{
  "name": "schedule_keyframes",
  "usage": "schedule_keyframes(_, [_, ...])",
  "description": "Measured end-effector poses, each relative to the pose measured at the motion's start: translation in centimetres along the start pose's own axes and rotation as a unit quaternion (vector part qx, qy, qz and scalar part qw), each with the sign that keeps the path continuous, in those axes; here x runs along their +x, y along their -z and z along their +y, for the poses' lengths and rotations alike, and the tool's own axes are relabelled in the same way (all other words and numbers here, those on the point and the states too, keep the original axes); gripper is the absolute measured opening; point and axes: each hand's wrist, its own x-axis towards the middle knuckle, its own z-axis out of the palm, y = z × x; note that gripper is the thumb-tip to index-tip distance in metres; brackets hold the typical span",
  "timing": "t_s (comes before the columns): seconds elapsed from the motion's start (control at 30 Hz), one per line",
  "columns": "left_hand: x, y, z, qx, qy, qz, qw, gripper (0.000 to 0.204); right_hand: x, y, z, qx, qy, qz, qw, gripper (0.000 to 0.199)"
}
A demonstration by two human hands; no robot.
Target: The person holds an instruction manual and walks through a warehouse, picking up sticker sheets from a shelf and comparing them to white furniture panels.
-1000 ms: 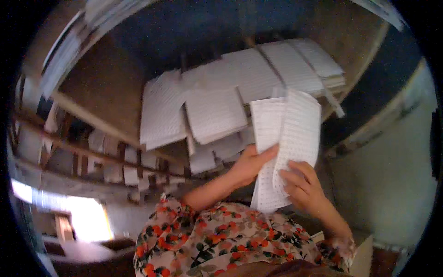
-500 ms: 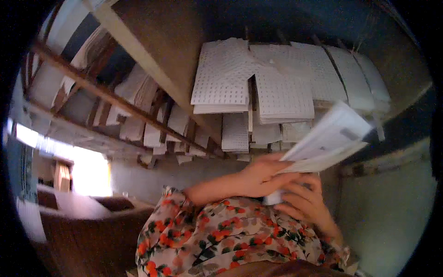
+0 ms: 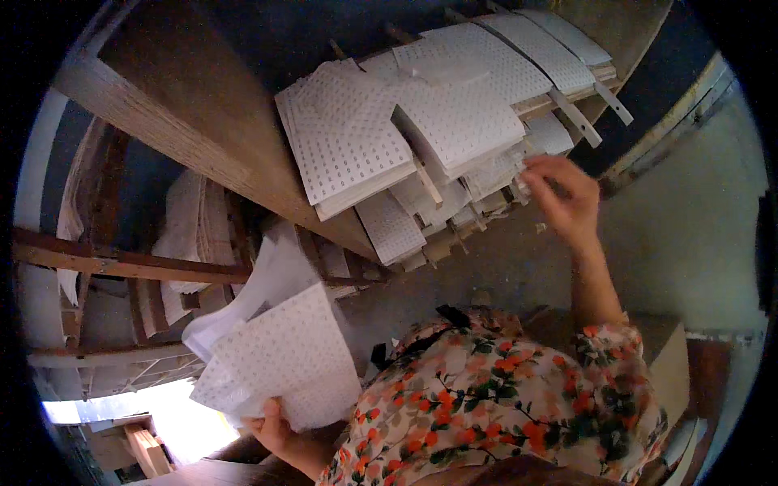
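Observation:
My left hand (image 3: 275,425) grips a sheaf of printed paper sheets (image 3: 284,356) by the lower edge, off to the left, with the thumb on top. The sheets fan out, and a plain white one curls up behind. At the right, my right hand (image 3: 567,202) is raised to the shelves, its fingertips pinched beside the small stacked papers (image 3: 490,178) on a lower level. Whether a sheet is between those fingers I cannot make out. Above it, thick stacks of printed sheets (image 3: 348,154) overhang the upper shelf, parted by thin strips (image 3: 577,117).
A wooden upright panel (image 3: 178,130) divides these shelves from a rack at the left, where more paper stacks (image 3: 190,235) hang behind a brown rail (image 3: 121,263). A pale wall (image 3: 697,211) stands at the right. Bright light enters at the lower left.
My hands have parted: the left has swung down and left with the papers, now fanned open, while the right has risen to the shelf. The view has tilted and come closer to the stacks.

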Motion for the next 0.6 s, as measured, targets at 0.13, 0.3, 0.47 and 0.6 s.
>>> schedule_keyframes(0.13, [-2.7, -3.7, -0.6, 0.012, 0.020, 0.057, 0.998, 0.051, 1.7, 1.0, 6.0, 0.008, -0.017, 0.052, 0.998, 0.010])
schedule_keyframes(0.3, [-4.7, -6.1, 0.2, 0.048, 0.063, 0.110, 0.991, 0.050, 4.2, 3.2, 10.0, -0.111, -0.026, 0.033, 0.993, 0.012])
schedule_keyframes(0.47, [-5.3, -8.3, 2.0, 0.049, 0.157, 0.102, 0.981, 0.050, 8.5, 7.6, 13.3, -0.174, -0.088, 0.010, 0.981, 0.021])
schedule_keyframes(0.6, [-5.4, -8.8, 2.4, 0.086, 0.221, 0.067, 0.969, 0.049, 10.7, 9.8, 15.6, -0.198, -0.050, -0.072, 0.976, 0.031])
